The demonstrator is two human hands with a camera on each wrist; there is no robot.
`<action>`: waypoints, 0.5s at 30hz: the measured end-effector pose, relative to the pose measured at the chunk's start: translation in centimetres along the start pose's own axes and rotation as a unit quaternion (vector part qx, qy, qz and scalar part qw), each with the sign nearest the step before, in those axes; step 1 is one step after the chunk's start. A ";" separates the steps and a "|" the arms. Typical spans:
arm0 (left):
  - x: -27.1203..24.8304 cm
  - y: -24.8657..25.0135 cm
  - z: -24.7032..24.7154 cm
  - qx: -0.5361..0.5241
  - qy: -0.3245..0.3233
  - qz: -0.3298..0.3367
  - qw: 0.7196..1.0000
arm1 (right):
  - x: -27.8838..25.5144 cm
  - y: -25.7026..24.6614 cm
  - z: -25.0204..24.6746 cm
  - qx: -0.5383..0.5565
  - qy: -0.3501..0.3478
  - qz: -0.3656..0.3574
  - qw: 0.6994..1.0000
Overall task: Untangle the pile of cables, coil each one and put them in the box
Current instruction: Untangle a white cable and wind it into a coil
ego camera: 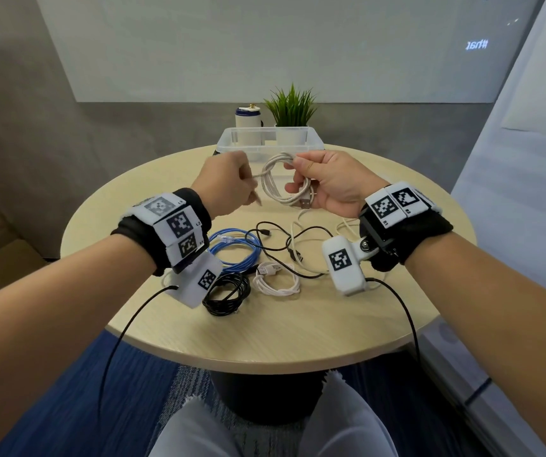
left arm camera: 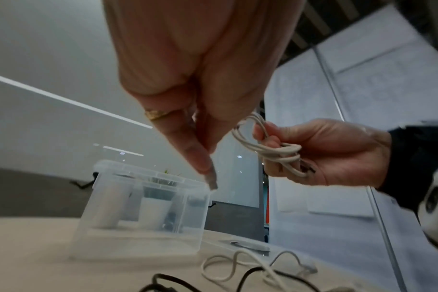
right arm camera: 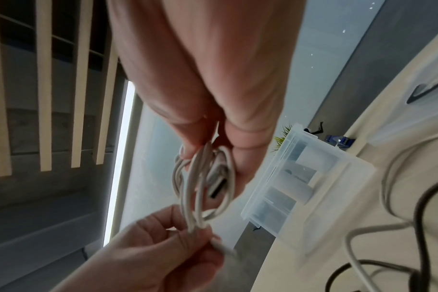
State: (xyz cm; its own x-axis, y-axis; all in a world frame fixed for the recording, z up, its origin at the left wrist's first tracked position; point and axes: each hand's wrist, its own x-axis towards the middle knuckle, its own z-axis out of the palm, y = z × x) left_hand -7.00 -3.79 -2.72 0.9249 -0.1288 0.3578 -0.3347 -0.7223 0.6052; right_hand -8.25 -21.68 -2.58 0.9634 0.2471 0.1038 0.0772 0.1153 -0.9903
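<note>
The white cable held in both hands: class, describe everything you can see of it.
The white cable is a thin, off-white, matte cord, wound into several loose loops. The right hand grips the loops, with a flat metal USB plug lying against its palm. The left hand pinches the free end, whose small plug pokes past the fingertips. The coil hangs upright in the air above the table, in front of the clear box, touching neither.
</note>
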 end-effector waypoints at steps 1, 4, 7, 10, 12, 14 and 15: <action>0.1 0.0 0.1 -0.095 0.016 -0.023 0.995 | 0.0 0.0 0.0 0.007 0.001 -0.002 1.000; -0.1 0.0 0.3 -0.298 0.020 -0.056 0.953 | 0.0 -0.2 -0.2 0.004 0.006 -0.012 1.000; -0.4 0.2 0.4 -0.405 -0.010 -0.067 0.912 | 0.0 -0.3 -0.4 -0.010 0.005 -0.014 1.000; -0.7 0.2 0.4 -0.438 -0.041 -0.084 0.894 | 0.1 0.0 -0.4 -0.020 0.010 -0.013 1.000; -0.9 0.3 0.5 -0.421 -0.065 -0.084 0.901 | 0.2 0.2 -0.3 -0.020 0.034 -0.026 0.999; -1.1 0.4 0.5 -0.413 -0.089 -0.081 0.903 | 0.5 0.4 -0.3 -0.020 0.075 -0.041 0.996; -1.2 0.4 0.5 -0.415 -0.099 -0.083 0.901 | 0.6 0.4 -0.3 -0.020 0.097 -0.048 0.994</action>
State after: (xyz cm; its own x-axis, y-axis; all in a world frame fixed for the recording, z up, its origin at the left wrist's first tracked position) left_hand -8.17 -4.25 -3.29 0.9612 -0.2435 0.1299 -0.1330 0.0037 0.9911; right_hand -7.54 -21.74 -2.98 0.9822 0.0466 0.1820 0.1773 0.0901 -0.9800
